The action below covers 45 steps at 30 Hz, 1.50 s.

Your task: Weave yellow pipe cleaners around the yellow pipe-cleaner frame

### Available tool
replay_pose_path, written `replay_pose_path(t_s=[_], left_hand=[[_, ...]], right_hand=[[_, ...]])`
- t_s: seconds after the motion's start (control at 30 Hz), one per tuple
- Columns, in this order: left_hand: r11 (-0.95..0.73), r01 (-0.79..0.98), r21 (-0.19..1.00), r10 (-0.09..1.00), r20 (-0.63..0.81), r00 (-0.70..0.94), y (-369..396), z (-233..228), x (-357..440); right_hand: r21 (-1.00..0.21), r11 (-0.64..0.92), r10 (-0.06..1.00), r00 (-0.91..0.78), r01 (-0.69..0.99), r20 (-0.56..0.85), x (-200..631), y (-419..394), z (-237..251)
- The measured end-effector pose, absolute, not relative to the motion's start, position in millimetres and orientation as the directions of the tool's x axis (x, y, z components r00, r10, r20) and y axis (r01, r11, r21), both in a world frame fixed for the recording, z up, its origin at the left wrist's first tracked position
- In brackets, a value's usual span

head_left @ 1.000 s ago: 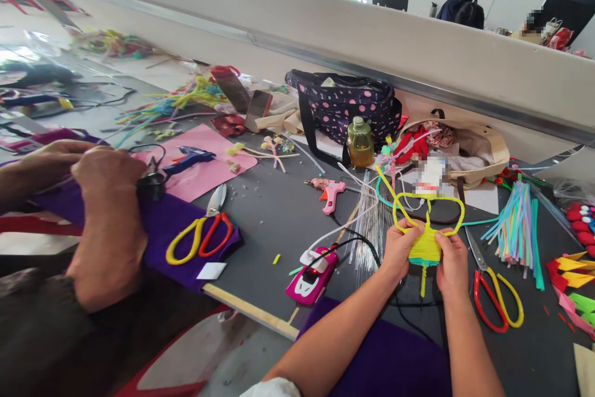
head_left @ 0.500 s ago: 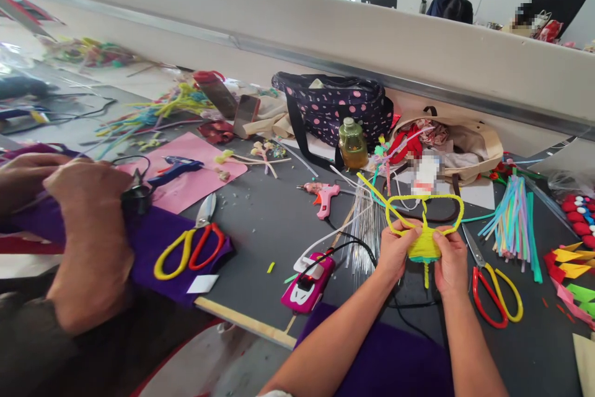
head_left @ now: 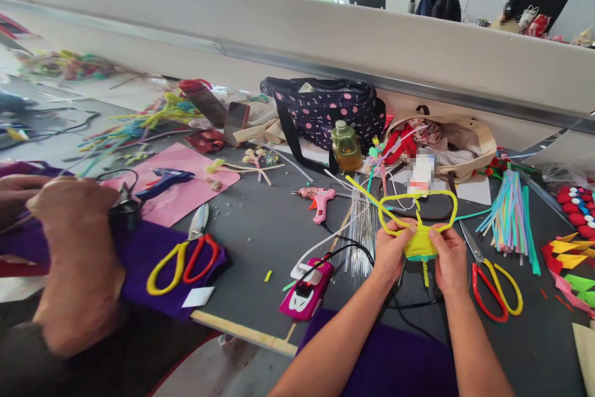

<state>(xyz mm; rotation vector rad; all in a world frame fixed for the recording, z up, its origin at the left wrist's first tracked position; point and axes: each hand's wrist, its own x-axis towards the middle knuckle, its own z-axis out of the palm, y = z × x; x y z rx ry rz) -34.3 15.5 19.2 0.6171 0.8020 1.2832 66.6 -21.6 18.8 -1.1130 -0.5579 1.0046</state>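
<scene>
Both my hands hold a small yellow pipe-cleaner figure just above the dark grey table. My left hand pinches its left side and my right hand grips its right side. The figure has a wound yellow body with a teal band at the bottom, two yellow loops above and a short stem below. Red-and-yellow scissors lie just right of my right hand. A pink car-shaped device with a black cable lies left of my left hand.
A co-worker's hands work on purple felt at the left, beside a second pair of scissors. A pink glue gun, a yellow bottle, a polka-dot bag, pastel pipe cleaners and coloured paper strips crowd the table.
My hands with the yellow figure stay together and shift slightly left in view as the camera pans right. The co-worker's hands have slid lower left.
</scene>
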Motion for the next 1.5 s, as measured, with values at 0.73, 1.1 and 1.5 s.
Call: replay_pose_path(t_s=[0.73,1.1,1.5], left_hand=[[0.253,-0.59,0.767,0.967,-0.224,0.124,14.5,20.1,-32.7],[0.234,-0.564,0.792,0.972,-0.187,0.142,14.3,21.1,-33.8],[0.288,-0.615,0.734,0.957,-0.206,0.203,16.4,20.2,-35.3]], right_hand=[[-0.928,0.081,0.867,0.485,-0.363,-0.114,69.6,-20.3,13.3],[-0.907,0.018,0.868,0.457,-0.42,-0.194,67.9,-19.9,14.2],[-0.917,0.016,0.885,0.433,-0.399,-0.173,65.6,-21.2,12.8]])
